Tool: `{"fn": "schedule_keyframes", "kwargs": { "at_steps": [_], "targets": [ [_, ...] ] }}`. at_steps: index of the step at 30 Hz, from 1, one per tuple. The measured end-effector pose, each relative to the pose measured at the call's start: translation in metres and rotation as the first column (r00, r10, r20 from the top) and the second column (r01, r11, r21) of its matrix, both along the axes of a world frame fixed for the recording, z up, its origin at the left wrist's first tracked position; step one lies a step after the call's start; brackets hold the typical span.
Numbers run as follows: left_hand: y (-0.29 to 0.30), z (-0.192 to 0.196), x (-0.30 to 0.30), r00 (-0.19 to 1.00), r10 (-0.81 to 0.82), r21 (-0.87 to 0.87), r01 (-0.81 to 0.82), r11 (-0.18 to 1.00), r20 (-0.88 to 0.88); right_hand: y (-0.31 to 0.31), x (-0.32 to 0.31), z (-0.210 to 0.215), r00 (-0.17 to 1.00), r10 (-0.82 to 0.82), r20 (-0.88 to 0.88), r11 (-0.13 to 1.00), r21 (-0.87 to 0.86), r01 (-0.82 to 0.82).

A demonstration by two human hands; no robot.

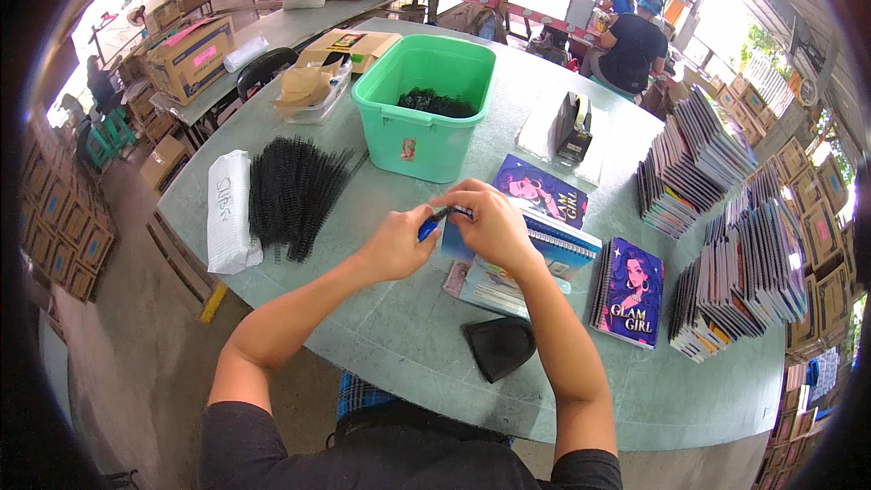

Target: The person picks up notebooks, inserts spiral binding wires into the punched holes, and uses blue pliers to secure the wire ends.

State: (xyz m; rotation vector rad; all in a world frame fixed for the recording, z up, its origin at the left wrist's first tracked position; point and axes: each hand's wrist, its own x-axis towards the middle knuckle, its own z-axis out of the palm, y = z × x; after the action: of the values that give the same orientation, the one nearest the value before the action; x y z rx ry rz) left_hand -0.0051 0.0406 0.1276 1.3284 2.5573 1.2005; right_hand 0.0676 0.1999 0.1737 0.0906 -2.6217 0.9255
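My left hand (402, 243) is closed around blue-handled pliers (427, 230), their dark tip pointing at the end of a notebook's binding. The notebook (558, 257) has a blue cover and a dark spiral along its upper edge. Fingers of my right hand (490, 220) are bent over the left end of that spiral, gripping the notebook there; they hide the pliers' jaws. Beneath lie more notebooks (494, 289), partly covered. Just beyond is a purple notebook (544, 189) with a drawn figure, and a similar purple notebook (628, 292) lies to the right.
A green bin (422, 141) holds black spiral coils (435, 102). More coils (295, 191) lie beside a white package (234, 213). Notebook stacks (739, 268) stand at right. A tape dispenser (574, 127) sits behind; a black rounded piece (501, 347) lies near me. Another person (632, 45) sits beyond.
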Motion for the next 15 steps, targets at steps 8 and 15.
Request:
{"fn": "schedule_keyframes", "kwargs": {
  "at_steps": [8,15],
  "targets": [
    [-0.004,0.023,0.007,0.008,-0.322,0.32,0.098,0.942,0.947,0.005,-0.001,-0.007,0.982,-0.184,-0.048,0.981,0.049,0.186],
    [-0.002,0.002,0.01,0.967,-0.011,-0.177,0.057,0.983,0.253,-0.001,-0.006,-0.008,0.982,-0.186,-0.041,0.98,0.06,0.188]
  ]
}}
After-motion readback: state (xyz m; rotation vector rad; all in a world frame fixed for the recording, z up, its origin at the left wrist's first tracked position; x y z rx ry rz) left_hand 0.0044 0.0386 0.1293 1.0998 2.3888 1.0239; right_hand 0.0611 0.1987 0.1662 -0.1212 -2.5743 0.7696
